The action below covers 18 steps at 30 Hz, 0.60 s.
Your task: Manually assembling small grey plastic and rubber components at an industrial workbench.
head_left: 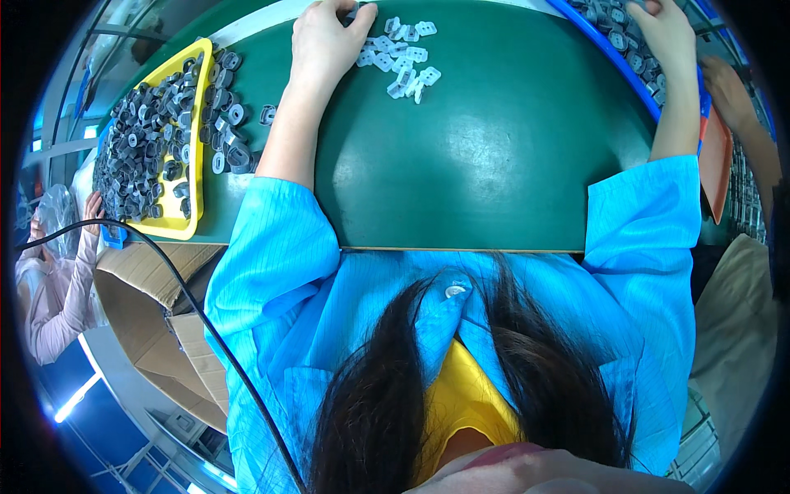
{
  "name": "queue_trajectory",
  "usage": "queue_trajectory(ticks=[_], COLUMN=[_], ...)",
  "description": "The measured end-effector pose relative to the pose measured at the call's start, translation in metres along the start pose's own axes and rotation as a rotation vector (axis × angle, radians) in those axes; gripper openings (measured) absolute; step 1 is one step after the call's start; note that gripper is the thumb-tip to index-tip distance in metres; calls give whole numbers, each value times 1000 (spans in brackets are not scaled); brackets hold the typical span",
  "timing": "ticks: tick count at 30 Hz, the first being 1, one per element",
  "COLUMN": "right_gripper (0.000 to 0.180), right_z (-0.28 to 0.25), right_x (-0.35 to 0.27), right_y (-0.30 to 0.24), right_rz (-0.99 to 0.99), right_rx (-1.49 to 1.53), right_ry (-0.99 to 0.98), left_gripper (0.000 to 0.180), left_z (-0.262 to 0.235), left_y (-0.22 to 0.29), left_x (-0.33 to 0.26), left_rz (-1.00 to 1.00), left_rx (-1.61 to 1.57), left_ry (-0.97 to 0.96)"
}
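At the top edge my left hand [327, 39] has its thumb and fingers curled together beside a loose cluster of small clear plastic pieces [403, 56]. Whatever its fingertips close on is too small to make out. My right hand [665, 34] reaches over a blue-rimmed bin [613, 64] heaped with small dark grey plastic parts [638, 59]. Its thumb and fingers are bent inward, partly cut off by the frame, so their contents are hidden. Both forearms rest across the green table, far apart.
A yellow tray [197, 136] full of grey ring-like parts stands at the left, with more spilled beside it. An open cardboard box [152, 329] sits below. A black cable [206, 321] crosses the left side. Another person's arm [745, 107] is at the right, near an orange tray [716, 169].
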State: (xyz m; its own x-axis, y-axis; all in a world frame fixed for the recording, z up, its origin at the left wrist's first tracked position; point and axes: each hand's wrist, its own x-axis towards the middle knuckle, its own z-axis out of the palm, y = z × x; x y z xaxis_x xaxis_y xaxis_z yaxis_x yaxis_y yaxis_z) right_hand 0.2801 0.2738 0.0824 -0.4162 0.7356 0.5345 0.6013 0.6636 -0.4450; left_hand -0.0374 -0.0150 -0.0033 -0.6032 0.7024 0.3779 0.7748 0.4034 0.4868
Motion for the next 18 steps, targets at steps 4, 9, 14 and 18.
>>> queue_trajectory(ticks=[4,9,14,18], right_gripper=[22,15,18,18], right_z=[13,74,113,98], right_x=[-2,-57,-87,-80], right_y=[-7,-136,-142,-139], right_rz=[-174,-571,-847,-728], right_rx=[293,464,287,194], right_ry=[135,-258,-397,-402], left_gripper=[29,27,33,38], left_z=[-4,-9,-17,-16], left_y=[16,12,35,34], left_x=[0,-6,-11,-18], left_rz=[68,-162,-322,-340], left_rx=[-144,-925,-1184,-1189], left_ry=[-8,-125,-384,-440])
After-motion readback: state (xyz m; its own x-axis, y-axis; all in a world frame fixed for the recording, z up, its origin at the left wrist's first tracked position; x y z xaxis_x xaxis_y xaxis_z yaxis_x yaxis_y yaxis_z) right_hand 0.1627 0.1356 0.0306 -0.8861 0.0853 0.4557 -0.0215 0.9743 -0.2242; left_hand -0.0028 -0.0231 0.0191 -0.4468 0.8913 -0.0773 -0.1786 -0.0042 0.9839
